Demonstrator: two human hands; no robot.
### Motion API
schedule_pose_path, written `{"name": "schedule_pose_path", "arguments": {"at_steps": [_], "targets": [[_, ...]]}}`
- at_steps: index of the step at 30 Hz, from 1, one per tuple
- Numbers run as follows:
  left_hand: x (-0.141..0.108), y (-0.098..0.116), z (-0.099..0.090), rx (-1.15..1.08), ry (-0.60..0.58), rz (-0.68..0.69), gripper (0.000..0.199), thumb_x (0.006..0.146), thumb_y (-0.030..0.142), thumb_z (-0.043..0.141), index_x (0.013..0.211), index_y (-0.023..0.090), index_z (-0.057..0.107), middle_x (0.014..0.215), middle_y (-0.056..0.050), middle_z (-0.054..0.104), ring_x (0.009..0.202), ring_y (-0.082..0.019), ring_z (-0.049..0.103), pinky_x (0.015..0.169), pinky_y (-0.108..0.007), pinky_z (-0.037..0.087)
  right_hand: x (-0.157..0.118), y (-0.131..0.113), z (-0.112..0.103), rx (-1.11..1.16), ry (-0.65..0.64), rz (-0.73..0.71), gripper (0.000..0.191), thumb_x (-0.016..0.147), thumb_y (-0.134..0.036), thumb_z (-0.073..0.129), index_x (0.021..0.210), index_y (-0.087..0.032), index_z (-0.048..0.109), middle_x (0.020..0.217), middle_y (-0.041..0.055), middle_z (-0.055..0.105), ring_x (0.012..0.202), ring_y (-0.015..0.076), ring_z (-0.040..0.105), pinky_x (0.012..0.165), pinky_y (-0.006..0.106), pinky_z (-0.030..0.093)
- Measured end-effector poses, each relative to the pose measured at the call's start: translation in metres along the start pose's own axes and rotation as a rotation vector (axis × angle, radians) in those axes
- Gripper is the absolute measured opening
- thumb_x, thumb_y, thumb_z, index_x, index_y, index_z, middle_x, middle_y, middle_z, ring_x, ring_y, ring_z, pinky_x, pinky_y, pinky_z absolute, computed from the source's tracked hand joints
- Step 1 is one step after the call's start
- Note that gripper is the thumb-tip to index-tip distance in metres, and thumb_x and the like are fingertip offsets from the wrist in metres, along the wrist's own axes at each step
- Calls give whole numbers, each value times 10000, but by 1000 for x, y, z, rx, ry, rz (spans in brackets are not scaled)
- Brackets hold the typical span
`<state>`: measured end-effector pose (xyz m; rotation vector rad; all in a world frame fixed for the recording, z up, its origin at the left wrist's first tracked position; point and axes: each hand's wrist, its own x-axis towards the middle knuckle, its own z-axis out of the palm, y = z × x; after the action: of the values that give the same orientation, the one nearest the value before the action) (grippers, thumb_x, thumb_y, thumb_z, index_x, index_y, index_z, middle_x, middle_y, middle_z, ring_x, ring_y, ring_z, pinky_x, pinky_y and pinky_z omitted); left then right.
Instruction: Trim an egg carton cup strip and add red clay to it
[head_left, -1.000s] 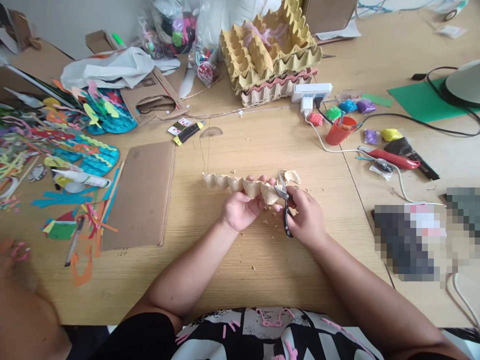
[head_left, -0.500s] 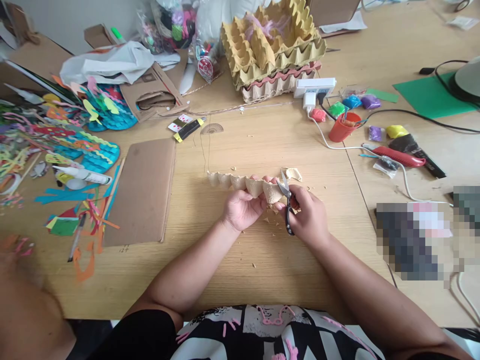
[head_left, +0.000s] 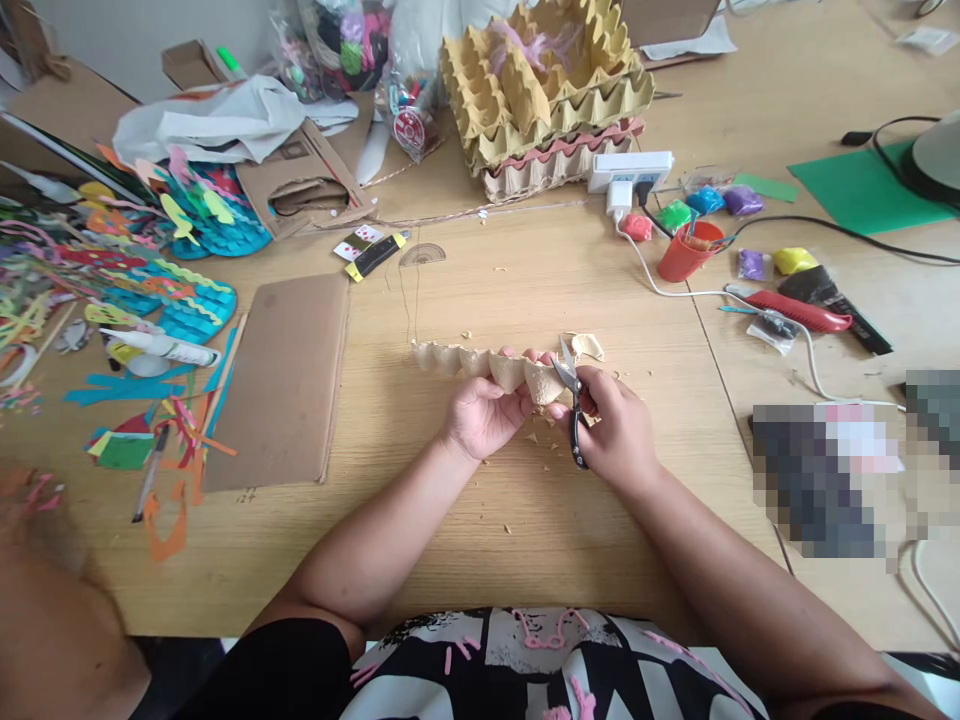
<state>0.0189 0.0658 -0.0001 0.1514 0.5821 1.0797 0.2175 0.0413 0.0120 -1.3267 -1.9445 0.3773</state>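
A pale strip of egg carton (head_left: 506,372) with a row of cups stretches across the middle of the table. My left hand (head_left: 487,415) grips it from below near its right part, fingertips showing over the far edge. My right hand (head_left: 619,425) is closed on black-handled scissors (head_left: 576,420). Their blades are apart and point up and away at the strip's right end. Beyond the blades lies a cut-off carton scrap (head_left: 588,347). Small crumbs of carton are scattered under and around my hands.
Flat cardboard (head_left: 281,380) and paper strips lie left. Stacked egg trays (head_left: 547,100) stand at the back. A red cup (head_left: 686,252), power strip (head_left: 631,172), cables and red cutter (head_left: 799,310) are at the right. Another person's arm (head_left: 60,610) rests at the lower left.
The view has shifted very slightly. My hands, the carton strip and the scissors hold almost the same pose.
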Motion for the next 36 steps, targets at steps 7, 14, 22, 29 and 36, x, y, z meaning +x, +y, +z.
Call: {"name": "schedule_pose_path", "arguments": {"at_steps": [7,14,22,29,36], "targets": [[1,-1,-3,52,-3,14,419,649,115,603,1027,252,718,1194,-34,800,1407,-314,634,1057,-440,576,-1,0,0,29,-11,32,280,1013,-494,625,1104,-229,629,727,6,629,611,190,555,595,307,401],[0,-1,-1,54,-27,8,390,665,131,618,1024,249,716,1181,-33,802,1352,-297,664,994,-396,596,-1,-1,2,15,19,36,329,1027,-552,608,1055,-226,644,666,-8,608,579,175,546,567,292,372],[0,1,0,83,-54,39,344,697,138,653,1013,252,724,1206,-40,799,1320,-301,683,979,-408,595,-1,7,4,121,-25,142,391,996,-606,644,1086,-226,669,669,-8,635,577,169,560,573,283,400],[7,-1,4,231,5,242,430,772,180,698,1192,273,715,1034,-33,798,1067,-273,739,958,-421,569,1,20,9,362,-7,278,384,986,-606,667,1114,-246,638,756,-22,600,635,168,552,601,294,441],[9,-3,2,247,73,477,296,900,320,662,1191,273,692,981,-18,784,1061,-234,749,926,-327,551,3,18,6,279,-175,202,415,972,-608,671,1135,-227,665,758,-9,618,658,179,576,622,296,452]]}}
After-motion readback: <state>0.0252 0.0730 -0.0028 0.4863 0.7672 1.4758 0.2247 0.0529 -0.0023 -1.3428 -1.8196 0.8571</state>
